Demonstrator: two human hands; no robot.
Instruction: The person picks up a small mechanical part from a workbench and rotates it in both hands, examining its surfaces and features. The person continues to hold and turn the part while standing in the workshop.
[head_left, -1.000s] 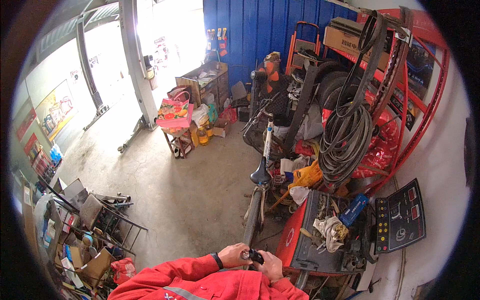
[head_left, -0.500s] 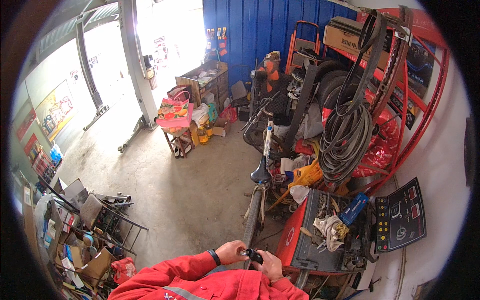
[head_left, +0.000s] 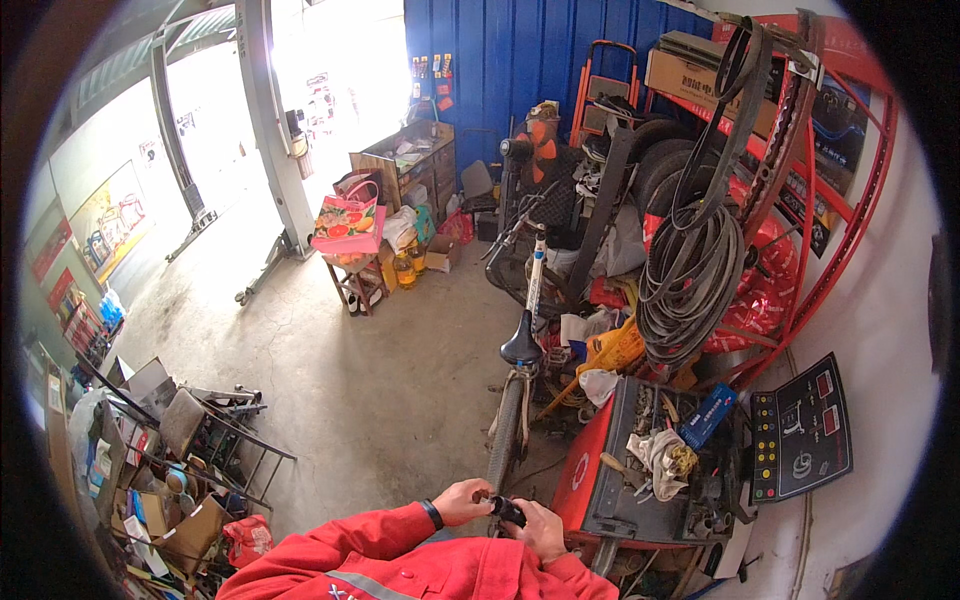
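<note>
At far L, low down, heaped clutter w/ an open cardboard box (head_left: 193, 525), red bag (head_left: 247, 541) just right of it; higher up, a colourful poster (head_left: 110, 215) on the wall. Next, concrete floor (head_left: 400, 380), grey post (head_left: 274, 130), then a stool (head_left: 350, 264) w/ a pink fruit-print bag (head_left: 347, 228) on top, yellow bottles (head_left: 405, 270) beside it, wooden desk (head_left: 435, 165) behind. Bottom ctr, person in red jacket (head_left: 330, 545): left hand (head_left: 463, 502), dark wristband (head_left: 432, 514), fingers bent & partly closed, tips right at the L end of a small black cylinder (head_left: 508, 512); can't tell if they grip it. Cylinder's btwn the two hands, in front of the body, sloping down to the R. Parked bike (head_left: 521, 343) beyond. Right hand (head_left: 543, 528) is closed round the cylinder's R end. Then a red cabinet (head_left: 578, 470), dark top piled w/ odds & ends, incl. cream cloth (head_left: 657, 462) & blue box (head_left: 708, 418); coiled black belts (head_left: 690, 295) hang above. Far R, tilted black panel (head_left: 803, 440) w/ yellow buttons, nr white wall.
</note>
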